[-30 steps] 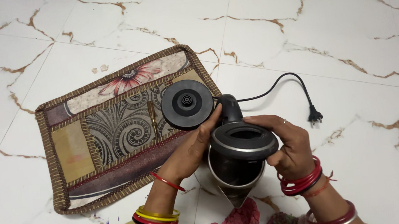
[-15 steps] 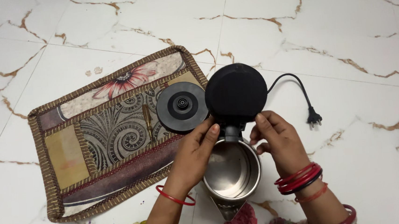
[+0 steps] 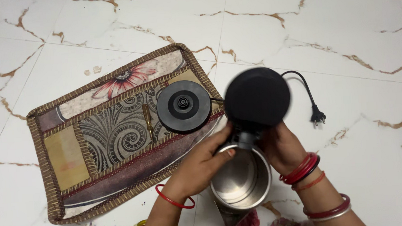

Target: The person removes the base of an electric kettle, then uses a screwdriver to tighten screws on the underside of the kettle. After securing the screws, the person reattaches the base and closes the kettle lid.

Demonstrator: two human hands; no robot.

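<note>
Kettle (image 3: 242, 183), steel, lid (image 3: 257, 97) swung fully up on its hinge so the bare interior faces the camera; it sits low in the frame, just off the mat's near right corner, over white veined floor tile (image 3: 355, 31). Left hand (image 3: 202, 162) cups the body's left side, fingers curled against the rim, apparently to keep the vessel steady. Right hand (image 3: 281, 145) closes on the right side near the hinge and handle, which would brace the open lid; both hands grasp the kettle, neither is loose. Lid slightly blurred. Base (image 3: 183, 106), black, round, central connector visible, lies flat on the mat's far right part, just beside the kettle but apart from it. Cord (image 3: 303, 84) runs from behind the lid to a plug (image 3: 317, 116) lying on tile, unconnected, well right of the mat. Mat (image 3: 95, 148), patchwork with floral and swirl panels and braided edge, lies askew and seems to serve as a work surface. Screwdriver (image 3: 149, 122), slim, yellowish handle, rests on the mat just left of the base. Bangles, red and yellow, on both wrists.
</note>
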